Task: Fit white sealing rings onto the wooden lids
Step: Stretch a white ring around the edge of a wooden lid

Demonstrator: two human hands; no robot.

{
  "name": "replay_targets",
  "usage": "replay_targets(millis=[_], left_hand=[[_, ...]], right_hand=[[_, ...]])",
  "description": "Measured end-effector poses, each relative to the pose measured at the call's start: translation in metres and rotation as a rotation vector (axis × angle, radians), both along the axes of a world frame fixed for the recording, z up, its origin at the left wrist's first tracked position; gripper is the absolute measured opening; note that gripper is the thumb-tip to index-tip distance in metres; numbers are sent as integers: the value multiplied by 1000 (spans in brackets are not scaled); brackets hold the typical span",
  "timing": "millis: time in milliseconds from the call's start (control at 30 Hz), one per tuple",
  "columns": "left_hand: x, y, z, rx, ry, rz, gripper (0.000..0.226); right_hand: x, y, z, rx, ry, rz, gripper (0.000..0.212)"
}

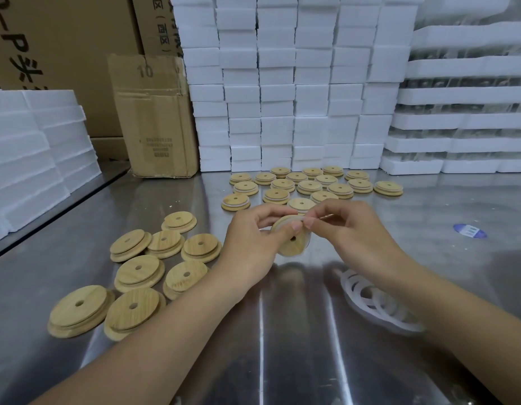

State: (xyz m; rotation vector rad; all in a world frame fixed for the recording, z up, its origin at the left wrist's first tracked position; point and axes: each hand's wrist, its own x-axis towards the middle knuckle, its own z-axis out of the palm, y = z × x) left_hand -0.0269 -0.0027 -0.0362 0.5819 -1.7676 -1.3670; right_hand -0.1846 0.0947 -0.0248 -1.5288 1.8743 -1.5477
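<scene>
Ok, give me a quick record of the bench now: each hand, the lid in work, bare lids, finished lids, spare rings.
left hand: grips held lid by its edge, above the table
right hand: pinches white ring against held lid's rim
bare lids: loose group, table left
ringed lids: cluster at the back, before foam stacks
spare rings: pile, table right, near side

Even, bright overhead light. Streaked glare on the steel table. Soft shadows. Wide-angle bending at edges; foam stacks bow. Slight softness throughout.
</scene>
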Motion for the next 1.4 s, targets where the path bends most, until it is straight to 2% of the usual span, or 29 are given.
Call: replay_targets(millis=[233,433,633,733,900,1000,1167,1267,1400], left_hand=[[4,-4,5,31,-3,-36,22],[7,-2,6,165,63,-65,20],[7,-5,9,232,154,6,17],[6,-3,9,229,170,33,15],[19,-24,20,341,355,174,19],[19,-20,18,369,341,126,19],[12,-9,14,305,262,24,28],[12,-7,15,287,239,-4,21],[11,-6,13,273,215,-2,18]], right_hand=[[-9,3,9,30,-114,38,14],[-12,5,14,62,-58,28,15],[-9,5,15,103,-68,45,14],[-9,5,11,134,-50,63,22],[-16,7,2,269,86,-6,32],[-15,6,4,223,92,-20,29],[-5,2,3,70,-16,93,7],[-3,1,2,25,-97,140,14],[-2,0,1,-45,-114,155,20]])
